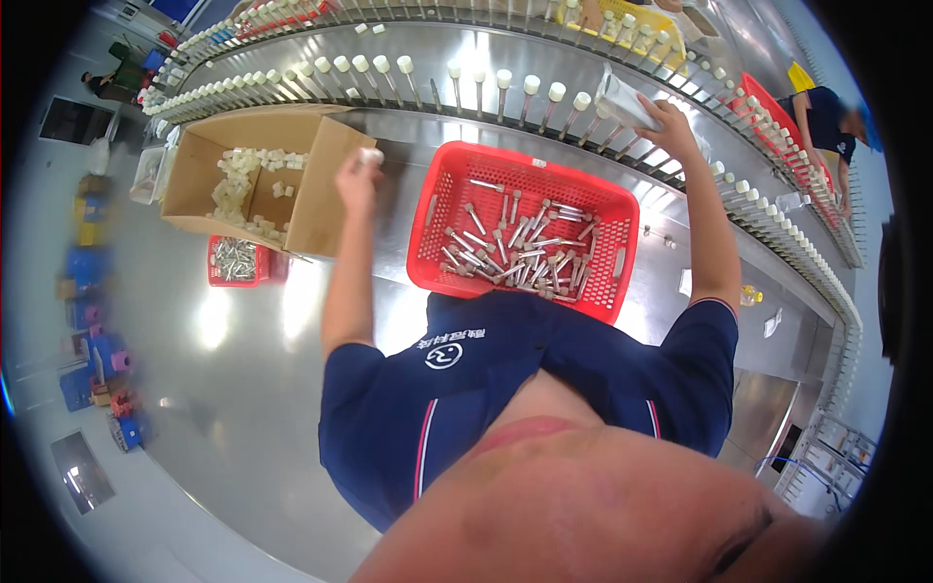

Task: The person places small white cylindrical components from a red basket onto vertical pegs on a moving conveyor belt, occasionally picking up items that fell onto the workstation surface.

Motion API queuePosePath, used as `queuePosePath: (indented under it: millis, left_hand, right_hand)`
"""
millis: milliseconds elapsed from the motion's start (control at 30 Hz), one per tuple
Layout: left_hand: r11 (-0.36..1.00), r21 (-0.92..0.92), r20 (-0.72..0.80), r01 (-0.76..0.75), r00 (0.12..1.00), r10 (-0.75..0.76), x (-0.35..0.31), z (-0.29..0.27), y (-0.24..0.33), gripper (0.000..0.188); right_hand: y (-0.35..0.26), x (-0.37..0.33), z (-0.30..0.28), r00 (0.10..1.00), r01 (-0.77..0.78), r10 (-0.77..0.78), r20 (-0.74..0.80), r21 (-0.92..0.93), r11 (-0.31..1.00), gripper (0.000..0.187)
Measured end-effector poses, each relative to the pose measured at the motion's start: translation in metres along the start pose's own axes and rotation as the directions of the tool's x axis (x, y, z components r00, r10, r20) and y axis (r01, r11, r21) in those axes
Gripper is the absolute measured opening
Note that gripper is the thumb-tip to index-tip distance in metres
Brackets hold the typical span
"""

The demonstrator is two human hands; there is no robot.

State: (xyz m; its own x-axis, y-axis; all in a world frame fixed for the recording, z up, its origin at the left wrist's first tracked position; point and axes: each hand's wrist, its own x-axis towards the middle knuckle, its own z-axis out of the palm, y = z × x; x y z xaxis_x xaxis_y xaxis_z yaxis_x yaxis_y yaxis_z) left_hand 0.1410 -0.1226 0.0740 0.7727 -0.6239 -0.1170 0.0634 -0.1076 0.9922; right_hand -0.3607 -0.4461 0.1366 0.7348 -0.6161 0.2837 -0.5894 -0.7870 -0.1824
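Observation:
My left hand is closed around a small white cylindrical piece, just right of an open cardboard box. Inside that box lie many similar white pieces. Over to the right, my right hand grips a silvery-white, flat-sided object at the curved row of upright rods; its exact kind is unclear. White cylindrical tips top those rods. Between my arms stands a red perforated basket with many loose metal rods, whose ends are pale and thicker.
Below the cardboard box is a small red bin of metal parts. A second row of white-tipped rods runs farther back, near a yellow basket. Another person works at far right beside a red tray.

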Motion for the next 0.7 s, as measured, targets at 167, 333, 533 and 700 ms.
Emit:
queuePosePath:
  millis: [167, 333, 533, 700]
  left_hand:
    - [0.681, 0.633, 0.000, -0.368, 0.879, 0.476, 0.132, -0.054, 0.064, 0.042]
    - [0.737, 0.561, -0.019, -0.378, 0.884, 0.468, 0.206, -0.041, 0.083, 0.043]
    - [0.649, 0.682, 0.003, -0.336, 0.889, 0.457, 0.238, -0.021, 0.073, 0.044]
    - [0.594, 0.719, 0.109, -0.361, 0.903, 0.417, 0.263, -0.009, 0.047, 0.044]
  right_hand:
    - [-0.034, 0.038, -0.021, 0.996, 0.081, -0.081, -0.035, -0.001, 0.997, 0.069]
    - [-0.063, 0.072, 0.000, 0.979, 0.185, -0.181, -0.096, 0.035, 0.982, 0.067]
    - [-0.073, 0.068, 0.023, 0.980, -0.029, 0.033, 0.195, -0.020, 0.999, 0.067]
    - [-0.053, 0.046, 0.018, 0.990, -0.042, 0.039, 0.135, 0.016, 0.999, 0.066]
